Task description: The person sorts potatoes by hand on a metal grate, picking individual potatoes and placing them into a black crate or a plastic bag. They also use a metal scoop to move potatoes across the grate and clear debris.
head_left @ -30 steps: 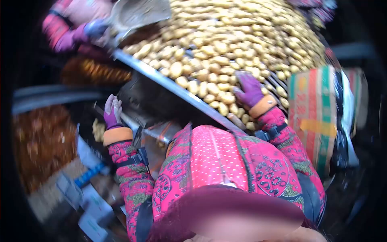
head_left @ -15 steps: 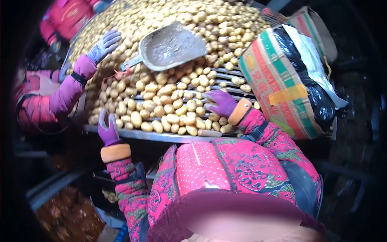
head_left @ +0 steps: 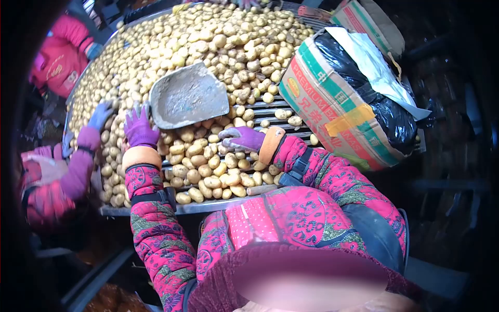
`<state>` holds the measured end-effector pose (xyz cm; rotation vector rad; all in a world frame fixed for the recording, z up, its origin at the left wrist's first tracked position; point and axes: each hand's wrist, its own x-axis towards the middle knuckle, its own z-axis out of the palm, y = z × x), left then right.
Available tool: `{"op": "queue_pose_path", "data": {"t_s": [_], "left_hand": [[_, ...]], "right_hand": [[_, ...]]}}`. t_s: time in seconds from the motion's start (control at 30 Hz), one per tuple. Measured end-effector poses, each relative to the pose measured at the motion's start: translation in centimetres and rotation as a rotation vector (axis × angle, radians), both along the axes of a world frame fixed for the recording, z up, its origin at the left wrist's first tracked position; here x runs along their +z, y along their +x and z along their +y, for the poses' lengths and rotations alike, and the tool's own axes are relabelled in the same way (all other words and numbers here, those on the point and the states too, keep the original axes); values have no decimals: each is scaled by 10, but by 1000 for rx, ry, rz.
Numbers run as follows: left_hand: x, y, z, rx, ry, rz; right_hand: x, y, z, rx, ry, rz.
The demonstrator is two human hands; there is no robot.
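Potatoes (head_left: 208, 174) cover a slatted metal table in a thick layer. My left hand (head_left: 140, 129), in a purple glove with grey fingertips, lies on them with its fingers spread, just left of a grey metal scoop (head_left: 189, 96). The scoop rests on the pile and its handle is hidden. To the right, my right hand (head_left: 241, 138) in a matching glove touches potatoes, its fingers apart and reaching left. A short pale stick-like piece (head_left: 261, 190) lies at the near edge, below my right hand.
At the right a cardboard box (head_left: 332, 112) holding black plastic stands tilted on the slats, another carton (head_left: 369, 26) behind it. A co-worker's blue-gloved hand (head_left: 101, 115) is on the potatoes at the left. Another person in red (head_left: 62, 54) is at the back left.
My left hand has moved from the near edge up onto the pile beside the scoop. The view has shifted, so table, scoop and box appear further left. My right hand stays over the potatoes.
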<state>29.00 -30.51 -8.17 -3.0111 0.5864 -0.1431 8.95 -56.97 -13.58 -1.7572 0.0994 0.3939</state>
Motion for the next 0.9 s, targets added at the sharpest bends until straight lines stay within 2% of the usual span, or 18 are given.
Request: {"op": "queue_pose_path", "data": {"t_s": [0.03,0.1,0.2,0.23,0.33,0.43,0.5,0.57,0.6,0.63,0.7,0.73,0.77,0.8,0.83,0.87,0.9], "left_hand": [[5,9,-6,39,26,52],[1,34,-6,21,8,108],[-26,75,10,-42,-99,293],[-26,69,12,-66,-203,244],[-21,54,19,21,-179,312],[-23,33,32,-25,-190,368],[-23,1,40,-125,-376,460],[-32,-36,43,-55,-970,838],[-28,-57,39,-103,-1028,808],[-34,-77,32,83,-1013,853],[-18,-125,2,103,-1121,867],[-10,-148,-15,130,-1197,892],[-9,-169,-30,225,-1361,1006],[-27,-183,-45,230,-1544,1040],[-26,-192,-58,185,-1471,991],[-16,-203,-80,315,-1636,1261],[-25,-207,-90,55,-1665,1230]], "right_hand": [[-2,0,-1,-49,105,116],[-5,-2,-5,-87,188,139],[15,-4,-11,-55,177,206],[10,-4,-14,-65,183,208],[3,-9,-14,-112,390,137],[12,-11,-11,-135,363,147],[8,-9,-9,-64,327,88],[10,-8,0,-40,209,110],[10,-11,3,3,549,236],[11,-14,13,-38,371,120],[11,-10,20,115,268,76],[3,-3,27,57,254,290],[27,-10,28,138,386,245],[28,-23,35,35,556,210],[29,-30,42,-64,721,176],[-8,-22,36,59,356,-56],[43,-39,21,193,95,-146]]}}
